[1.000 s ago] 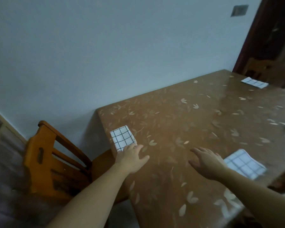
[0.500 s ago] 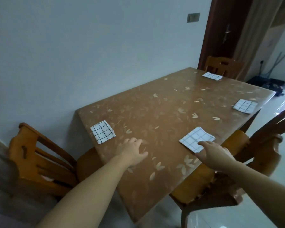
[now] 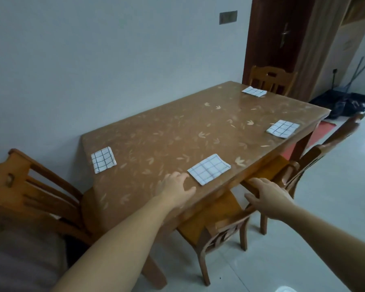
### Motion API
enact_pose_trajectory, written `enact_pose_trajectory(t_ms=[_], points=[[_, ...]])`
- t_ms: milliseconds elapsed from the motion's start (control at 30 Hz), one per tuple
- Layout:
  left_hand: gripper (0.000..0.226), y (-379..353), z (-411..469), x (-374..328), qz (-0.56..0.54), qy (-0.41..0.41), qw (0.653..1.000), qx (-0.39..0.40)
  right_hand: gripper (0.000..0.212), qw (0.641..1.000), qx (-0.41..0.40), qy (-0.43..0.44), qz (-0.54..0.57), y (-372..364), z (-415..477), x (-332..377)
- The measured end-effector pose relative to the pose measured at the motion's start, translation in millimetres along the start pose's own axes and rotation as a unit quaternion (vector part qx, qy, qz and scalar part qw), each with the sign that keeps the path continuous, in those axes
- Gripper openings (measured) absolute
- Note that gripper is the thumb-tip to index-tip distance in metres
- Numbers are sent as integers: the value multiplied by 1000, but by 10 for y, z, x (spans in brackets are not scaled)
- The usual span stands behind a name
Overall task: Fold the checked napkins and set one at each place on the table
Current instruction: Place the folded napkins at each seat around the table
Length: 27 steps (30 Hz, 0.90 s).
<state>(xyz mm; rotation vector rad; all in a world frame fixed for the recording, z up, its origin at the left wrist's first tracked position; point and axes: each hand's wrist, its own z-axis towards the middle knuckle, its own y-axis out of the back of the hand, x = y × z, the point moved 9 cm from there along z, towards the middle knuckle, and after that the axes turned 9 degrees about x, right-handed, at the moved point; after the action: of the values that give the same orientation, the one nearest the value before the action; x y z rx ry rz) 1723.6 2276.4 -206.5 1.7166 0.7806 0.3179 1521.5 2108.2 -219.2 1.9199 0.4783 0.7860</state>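
Standing against a pale wall (image 3: 93, 60), a brown table (image 3: 177, 131) patterned with pale leaf shapes, filling the middle of the view. Sitting around it, four wooden chairs: one at the left end (image 3: 30, 186), one tucked under the near long edge (image 3: 221, 224), one further along that edge (image 3: 316, 157), one at the far end (image 3: 270, 80) before a dark wooden door (image 3: 282, 39). Lying flat on the tabletop, four folded checked napkins, each near a chair: the left-end napkin (image 3: 103, 159) close to the left edge, the near napkin (image 3: 209, 169) just inside the near long edge, the right napkin (image 3: 282, 128) by the far right corner of that edge, the far napkin (image 3: 254, 91) at the far end. Reaching in from below, two bare forearms. Hovering over or resting on the tabletop, the left hand (image 3: 176, 191), palm down, fingers loosely spread, fingertips just beside the near napkin's closest corner, touching or not being impossible to tell. Hanging beyond the table's near edge, above the tucked-in chair, the right hand (image 3: 269, 198), palm down, fingers spread and gripping nothing. Keeping well apart, both hands empty. Lying in the far right corner of the floor, a dark heap (image 3: 341, 104), too blurred to identify.
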Motion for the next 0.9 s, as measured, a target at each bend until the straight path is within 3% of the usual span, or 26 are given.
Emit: enact_pose_trajectory(t_ms=[433, 667, 800, 900], points=[[59, -440, 1110, 93, -81, 79, 994, 7, 62, 993, 52, 50, -88, 68, 1415, -33], [62, -526, 1438, 272, -111, 159, 981, 29, 62, 991, 99, 62, -63, 126, 2263, -22], [61, -667, 1592, 292, -220, 224, 949, 15, 62, 986, 141, 78, -41, 28, 2748, -32], [56, -858, 1684, 280, -346, 297, 890, -1, 47, 980, 170, 105, -18, -82, 3034, 0]])
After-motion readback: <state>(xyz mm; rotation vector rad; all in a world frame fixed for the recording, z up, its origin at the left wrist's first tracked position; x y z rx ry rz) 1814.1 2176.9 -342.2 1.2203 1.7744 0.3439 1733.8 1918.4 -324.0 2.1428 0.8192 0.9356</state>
